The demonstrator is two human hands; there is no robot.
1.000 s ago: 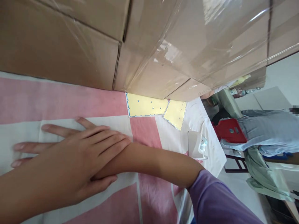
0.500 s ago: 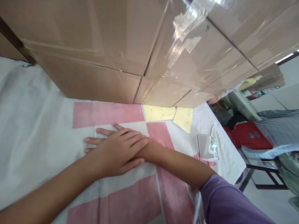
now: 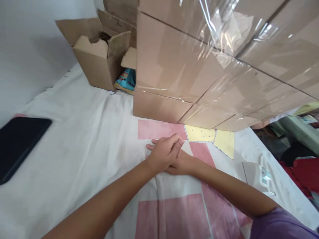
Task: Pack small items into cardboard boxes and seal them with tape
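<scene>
On a white and pink cloth [image 3: 99,132], my hands lie one over the other in front of a wall of boxes. My left hand [image 3: 163,154] is on top, its fingers wrapped around my right hand. Underneath, my right hand [image 3: 181,164] rests palm down on the cloth with its arm coming from the right. Its fingertips stick out flat past the left hand, and the rest of its fingers are hidden. Two yellow patches [image 3: 200,133] with scalloped blue outlines show just beyond the hands, by the foot of the boxes.
Taped brown cartons [image 3: 171,76] are stacked close ahead. An open cardboard box [image 3: 96,66] stands at the back left, beside a blue packet [image 3: 127,79]. A flat black object [image 3: 22,142] lies far left; a white item [image 3: 256,176] is at right. A red chair [image 3: 304,176] is beyond.
My view has swung left, bringing the open box and black object in. My left hand, flat over the right wrist before, now has its fingers curled around the right hand.
</scene>
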